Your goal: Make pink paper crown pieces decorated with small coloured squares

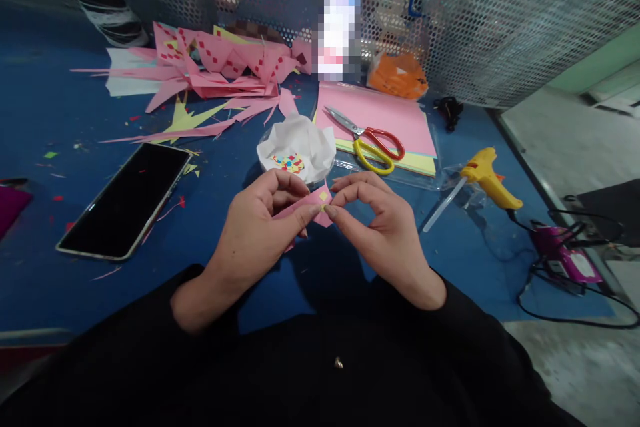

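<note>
Between my two hands is a folded piece of pink paper [324,216] with small yellow diamond shapes on it. My left hand [260,217] grips it from the left, thumb on top and the other fingers partly hidden beneath. At the paper's right end, the thumb and forefinger of my right hand [383,223] pinch it close to a yellow diamond. Just beyond my fingers stands a bowl lined with crumpled white paper [315,147], holding small coloured paper bits [289,163].
Scissors [360,132] lie on stacked pink and yellow paper [405,113]. A yellow glue gun [487,177] with a cord is at right, a dark phone [127,200] at left. Pink paper pieces [225,63] pile up before the perforated metal panel [465,20]. An orange packet [399,75] sits behind.
</note>
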The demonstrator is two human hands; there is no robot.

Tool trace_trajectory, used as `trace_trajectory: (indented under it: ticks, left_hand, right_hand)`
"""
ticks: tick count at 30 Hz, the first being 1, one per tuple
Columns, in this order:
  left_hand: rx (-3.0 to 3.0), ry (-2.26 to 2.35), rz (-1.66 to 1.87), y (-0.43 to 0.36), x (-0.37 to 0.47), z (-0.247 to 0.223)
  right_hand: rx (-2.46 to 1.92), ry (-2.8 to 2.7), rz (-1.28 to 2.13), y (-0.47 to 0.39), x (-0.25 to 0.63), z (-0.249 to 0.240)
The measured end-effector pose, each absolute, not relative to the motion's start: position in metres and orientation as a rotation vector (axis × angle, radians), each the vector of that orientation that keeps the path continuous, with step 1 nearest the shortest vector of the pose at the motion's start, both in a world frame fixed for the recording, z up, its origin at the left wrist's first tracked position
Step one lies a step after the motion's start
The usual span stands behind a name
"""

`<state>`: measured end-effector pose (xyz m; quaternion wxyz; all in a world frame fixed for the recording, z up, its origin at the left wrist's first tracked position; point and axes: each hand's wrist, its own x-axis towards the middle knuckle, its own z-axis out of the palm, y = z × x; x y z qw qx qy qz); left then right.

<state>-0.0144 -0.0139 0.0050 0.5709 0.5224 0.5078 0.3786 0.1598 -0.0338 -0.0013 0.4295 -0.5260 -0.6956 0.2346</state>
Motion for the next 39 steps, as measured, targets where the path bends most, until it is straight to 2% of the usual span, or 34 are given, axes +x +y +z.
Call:
trace_trajectory:
  ticks: [16, 39]
  left_hand:
    - [1.187, 1.226, 0.910, -0.0139, -0.0139, 0.0048]
    - [1.304, 1.203, 0.905, -0.0146, -0.0139, 0.0062]
  right_hand:
    - [-1.291, -1.719, 0.633, -0.0352, 0.1620, 0.0012]
    - [-1.334, -1.767, 0.524, -0.0369, 0.1606, 0.0003]
